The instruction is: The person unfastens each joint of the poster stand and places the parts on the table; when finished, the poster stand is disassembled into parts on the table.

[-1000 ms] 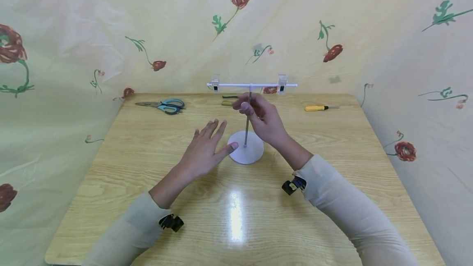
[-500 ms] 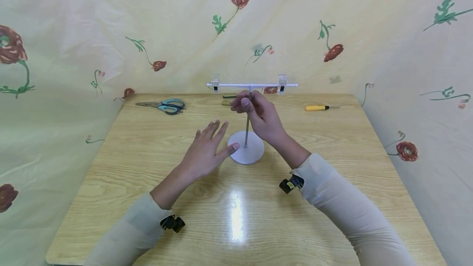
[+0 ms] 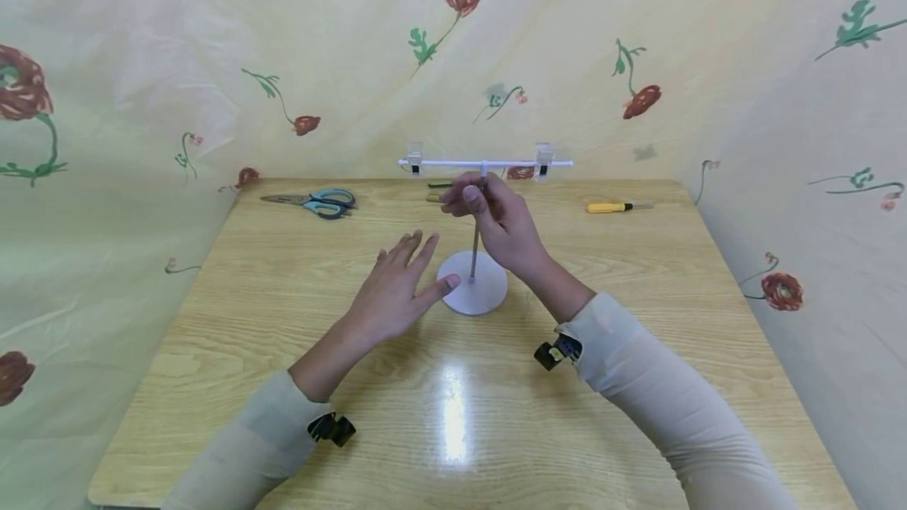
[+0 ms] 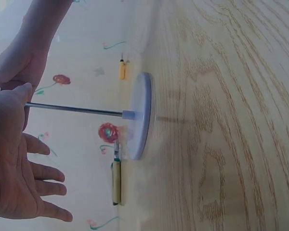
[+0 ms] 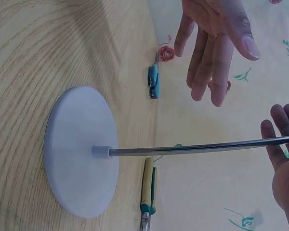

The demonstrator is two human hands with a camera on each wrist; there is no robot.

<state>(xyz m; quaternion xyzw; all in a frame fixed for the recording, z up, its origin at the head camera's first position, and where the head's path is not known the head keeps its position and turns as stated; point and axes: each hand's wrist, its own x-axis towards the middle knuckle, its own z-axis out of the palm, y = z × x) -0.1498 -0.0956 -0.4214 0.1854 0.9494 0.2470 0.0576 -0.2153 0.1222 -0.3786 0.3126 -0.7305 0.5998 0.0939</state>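
A T-shaped stand stands on the table, with a round white base (image 3: 489, 293), a thin metal rod (image 5: 183, 149) and a white crossbar (image 3: 446, 163) bearing a clear clip at each side. My right hand (image 3: 506, 223) holds the upper rod loosely, thumb in front and fingers behind it. Those fingers (image 5: 279, 125) show behind the rod in the right wrist view. To the left of the rod, my left hand (image 3: 393, 286) is held with fingers spread and nothing in its grasp. Its thumb overlaps the base edge in the head view and the rod in the left wrist view.
Blue-handled scissors (image 3: 322, 203) lie at the back left of the wooden table (image 3: 248, 321). A yellow screwdriver (image 3: 605, 208) is at the back right. Behind the stand lies a tool with cream-and-green handles (image 4: 116, 183). Flower-patterned cloth (image 3: 368, 46) hangs behind and at both sides.
My right hand has shifted very slightly up along the rod, its thumb rising a little. The left hand and the stand have hardly moved.
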